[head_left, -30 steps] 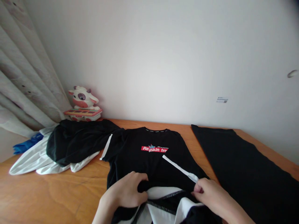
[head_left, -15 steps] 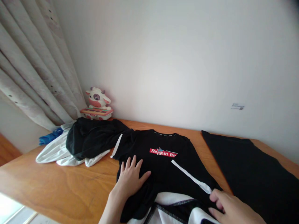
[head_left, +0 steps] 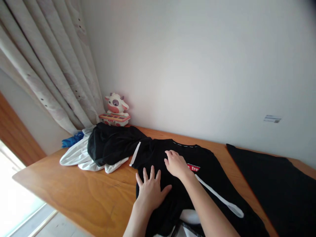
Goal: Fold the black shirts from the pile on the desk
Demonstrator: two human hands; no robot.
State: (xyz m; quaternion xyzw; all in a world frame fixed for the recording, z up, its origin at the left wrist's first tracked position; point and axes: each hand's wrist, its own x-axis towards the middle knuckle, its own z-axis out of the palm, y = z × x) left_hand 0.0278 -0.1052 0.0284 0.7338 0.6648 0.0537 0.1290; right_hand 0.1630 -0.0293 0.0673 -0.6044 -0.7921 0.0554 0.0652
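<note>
A black T-shirt (head_left: 209, 158) with white sleeve bands and a red printed label lies spread on the wooden table. My left hand (head_left: 151, 189) rests flat on its left side, fingers spread. My right hand (head_left: 176, 164) is over the chest of the shirt, covering part of the red label; its fingers are loosely bent with a small gap to the thumb, and no cloth shows between them. Near my right forearm, one sleeve's white band (head_left: 219, 194) lies slanted across the shirt. White cloth (head_left: 189, 216) shows at the bottom, partly hidden by that forearm.
A heap of black clothing (head_left: 111, 144) and white clothing (head_left: 71, 156) sits at the left, touching the shirt's sleeve, with a blue cloth (head_left: 72, 140) behind. A cow toy with a keyboard (head_left: 115, 112) stands against the wall. Black fabric (head_left: 274, 177) lies flat at the right.
My right hand has let go of the white-banded sleeve end and moved up and left onto the chest. My left hand stays flat on the shirt. The view has shifted left.
</note>
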